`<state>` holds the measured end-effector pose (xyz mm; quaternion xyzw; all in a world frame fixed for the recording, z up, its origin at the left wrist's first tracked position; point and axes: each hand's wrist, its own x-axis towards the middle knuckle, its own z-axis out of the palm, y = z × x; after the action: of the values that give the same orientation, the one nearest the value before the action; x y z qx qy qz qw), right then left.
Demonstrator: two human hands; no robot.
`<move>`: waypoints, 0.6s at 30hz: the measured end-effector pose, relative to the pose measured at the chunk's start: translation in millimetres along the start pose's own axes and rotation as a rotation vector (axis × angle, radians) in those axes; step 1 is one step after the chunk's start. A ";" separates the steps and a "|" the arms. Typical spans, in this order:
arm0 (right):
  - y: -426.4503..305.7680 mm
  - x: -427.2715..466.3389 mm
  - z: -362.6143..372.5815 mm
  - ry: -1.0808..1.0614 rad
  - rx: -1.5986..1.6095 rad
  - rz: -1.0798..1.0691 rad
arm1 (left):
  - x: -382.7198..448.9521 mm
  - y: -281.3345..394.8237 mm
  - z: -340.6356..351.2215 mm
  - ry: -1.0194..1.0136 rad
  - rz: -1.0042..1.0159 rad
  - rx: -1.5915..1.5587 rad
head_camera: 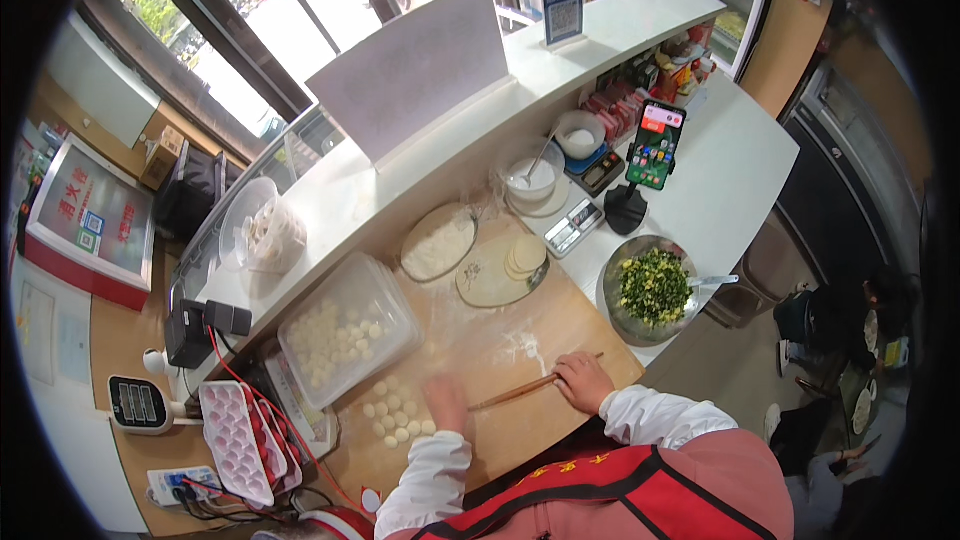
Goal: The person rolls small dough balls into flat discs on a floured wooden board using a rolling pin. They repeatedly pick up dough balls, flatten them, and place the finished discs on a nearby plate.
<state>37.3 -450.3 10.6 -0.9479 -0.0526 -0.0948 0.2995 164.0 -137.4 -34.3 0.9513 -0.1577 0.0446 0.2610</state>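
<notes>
My right hand (583, 381) grips one end of a slim wooden rolling pin (517, 391) over the floured wooden board (577, 315). The pin's other end points towards my left hand (448, 399), which is motion-blurred above the board; whether it holds anything is unclear. Just left of that hand lie several small flattened dough rounds (402, 436). Farther back, an oval plate (480, 286) carries a small stack of rolled dough wrappers (528, 253). Beside it an oval dish holds white flour (439, 246). A translucent plastic box (352, 337) has many dough pieces in it.
Right of the board stands a steel bowl (609, 300) of chopped greens and egg with a spatula (712, 280). Behind are a phone (658, 146) on a stand, a digital scale (574, 226) and bowls of white powder. A raised white ledge (442, 139) runs along the back. Egg trays (236, 439) and cables lie left.
</notes>
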 end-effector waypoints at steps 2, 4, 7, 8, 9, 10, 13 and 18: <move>0.8 0.9 0.7 0.016 -0.008 -0.022 | 3.3 14.5 3.0 -0.158 -0.046 -0.089; 1.4 1.6 1.3 0.014 -0.016 -0.030 | 13.1 34.7 2.7 -0.106 0.071 -0.106; 1.7 0.7 1.4 0.011 -0.017 -0.029 | 36.5 66.6 2.1 -0.216 0.043 0.068; 1.8 0.3 1.5 0.003 -0.014 -0.024 | 45.1 76.0 3.3 -0.172 0.085 0.123; 1.8 -0.3 1.4 -0.008 -0.011 -0.019 | 51.5 83.5 4.1 -0.141 0.134 0.164; 1.7 -0.8 1.6 -0.006 -0.002 -0.019 | 55.8 88.2 3.9 -0.224 0.135 0.206; 1.9 -0.5 2.5 -0.011 -0.028 -0.037 | 60.0 93.0 7.1 -0.410 0.146 0.249; 1.6 1.8 4.2 -0.003 -0.032 -0.038 | 64.6 79.7 23.0 -0.394 0.118 0.235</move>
<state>40.0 -449.0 6.7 -0.9515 -0.0695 -0.1001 0.2824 199.4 -231.9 -4.8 0.9546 -0.2547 -0.1086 0.1095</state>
